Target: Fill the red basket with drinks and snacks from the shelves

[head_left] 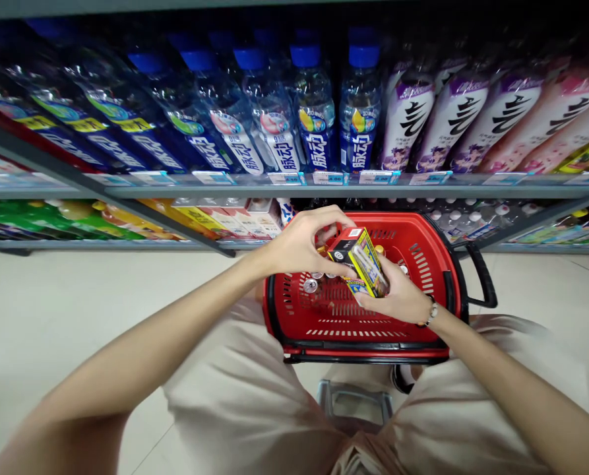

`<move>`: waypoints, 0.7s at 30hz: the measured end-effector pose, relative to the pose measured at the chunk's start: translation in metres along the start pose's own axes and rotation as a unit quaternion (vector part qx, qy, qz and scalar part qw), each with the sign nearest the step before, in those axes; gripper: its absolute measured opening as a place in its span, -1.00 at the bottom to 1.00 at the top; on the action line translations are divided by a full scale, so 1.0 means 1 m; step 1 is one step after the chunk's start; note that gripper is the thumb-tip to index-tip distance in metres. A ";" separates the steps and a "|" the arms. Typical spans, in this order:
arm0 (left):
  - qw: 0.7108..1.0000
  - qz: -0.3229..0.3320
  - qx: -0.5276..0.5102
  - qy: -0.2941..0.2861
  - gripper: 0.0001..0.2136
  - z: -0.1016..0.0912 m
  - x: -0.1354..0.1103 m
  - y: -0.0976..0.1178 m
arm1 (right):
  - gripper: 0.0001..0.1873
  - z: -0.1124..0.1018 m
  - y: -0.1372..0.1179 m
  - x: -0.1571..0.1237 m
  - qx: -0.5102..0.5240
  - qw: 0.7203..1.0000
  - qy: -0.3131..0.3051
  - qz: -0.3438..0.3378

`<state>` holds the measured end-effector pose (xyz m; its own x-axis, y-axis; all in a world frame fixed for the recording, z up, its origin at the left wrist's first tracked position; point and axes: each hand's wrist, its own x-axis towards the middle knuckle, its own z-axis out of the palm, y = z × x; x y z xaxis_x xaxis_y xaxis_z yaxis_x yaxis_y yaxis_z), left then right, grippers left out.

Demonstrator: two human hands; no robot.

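Over a red shopping basket [425, 247] both of my hands hold a pack of small drink cartons [361, 260], black, red and yellow, tilted on its side. My left hand [301, 244] grips the pack from the top left, fingers curled round it. My right hand [398, 293], with a bracelet at the wrist, cups it from below and the right, fingers closed. A few can tops [310, 285] show on the basket floor under the pack.
The basket rests between my knees, above a small stool [353, 399]. A shop shelf [294, 188] stands right behind it, with blue-capped drink bottles [316, 109] and purple and pink bottles [452, 112] above, more drinks below. Pale tiled floor [51, 310] lies to the left and right.
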<state>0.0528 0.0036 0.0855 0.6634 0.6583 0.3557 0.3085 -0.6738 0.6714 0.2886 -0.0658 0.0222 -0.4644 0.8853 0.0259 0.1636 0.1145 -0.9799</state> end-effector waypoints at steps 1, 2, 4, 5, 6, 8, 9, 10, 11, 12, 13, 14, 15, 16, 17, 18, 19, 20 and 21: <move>1.000 -0.019 -0.024 0.005 -0.44 0.000 0.001 0.002 | -0.38 0.001 0.000 0.000 0.032 0.999 -0.009 -0.007; 0.998 -0.036 -0.049 0.008 -0.44 0.001 0.001 0.003 | -0.35 0.002 0.000 0.000 0.050 0.999 -0.010 -0.014; 0.993 -0.056 -0.101 0.012 -0.46 0.003 0.002 0.006 | -0.33 0.002 0.000 0.001 0.047 0.999 0.003 -0.026; 0.991 -0.059 -0.120 0.013 -0.46 0.004 0.002 0.006 | -0.33 0.002 0.000 0.001 0.034 0.999 0.012 -0.031; 0.990 -0.057 -0.130 0.014 -0.46 0.005 0.002 0.006 | -0.33 0.000 0.000 0.002 0.016 0.999 0.019 -0.032; 0.992 -0.041 -0.120 0.022 -0.43 0.007 0.001 0.007 | -0.35 -0.003 -0.001 0.003 -0.041 0.998 0.037 -0.016; 0.994 -0.030 -0.101 0.027 -0.42 0.008 0.001 0.007 | -0.37 -0.004 -0.002 0.004 -0.078 0.996 0.050 -0.001; 0.996 -0.018 -0.077 0.032 -0.41 0.009 0.000 0.007 | -0.38 -0.006 -0.003 0.004 -0.116 0.991 0.063 0.016; 0.998 -0.007 -0.053 0.036 -0.41 0.011 0.000 0.007 | -0.40 -0.006 -0.004 0.004 -0.151 0.985 0.076 0.029; 0.999 0.004 -0.031 0.040 -0.41 0.012 0.000 0.008 | -0.40 -0.007 -0.005 0.004 -0.177 0.980 0.088 0.037; 0.999 0.013 -0.012 0.045 -0.42 0.013 0.000 0.008 | -0.41 -0.007 -0.006 0.004 -0.192 0.976 0.096 0.038; 0.998 0.021 0.004 0.051 -0.42 0.014 0.000 0.008 | -0.42 -0.007 -0.006 0.004 -0.198 0.974 0.103 0.034; 0.998 0.027 0.014 0.059 -0.43 0.015 0.000 0.009 | -0.42 -0.006 -0.006 0.004 -0.200 0.973 0.114 0.025; 0.997 0.031 0.021 0.066 -0.42 0.017 0.000 0.009 | -0.44 -0.006 -0.005 0.004 -0.200 0.971 0.126 0.013; 0.997 0.030 0.025 0.073 -0.40 0.017 0.000 0.009 | -0.45 -0.005 -0.004 0.004 -0.200 0.970 0.141 0.000; 0.996 0.024 0.024 0.077 -0.40 0.018 0.001 0.008 | -0.46 -0.005 -0.003 0.004 -0.198 0.967 0.157 -0.014; 0.997 0.012 0.018 0.079 -0.39 0.018 0.001 0.008 | -0.47 -0.005 -0.002 0.004 -0.193 0.966 0.171 -0.025; 0.997 -0.004 0.005 0.079 -0.39 0.019 0.002 0.008 | -0.48 -0.005 -0.001 0.004 -0.180 0.967 0.178 -0.032; 0.997 -0.021 -0.014 0.078 -0.40 0.019 0.003 0.008 | -0.48 -0.005 0.000 0.004 -0.158 0.971 0.179 -0.032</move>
<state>0.0701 -0.0059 0.0800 0.5362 0.7311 0.4218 0.3127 -0.6362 0.7053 0.2910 -0.0602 0.0230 -0.1603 0.9651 0.2068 0.4291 0.2569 -0.8660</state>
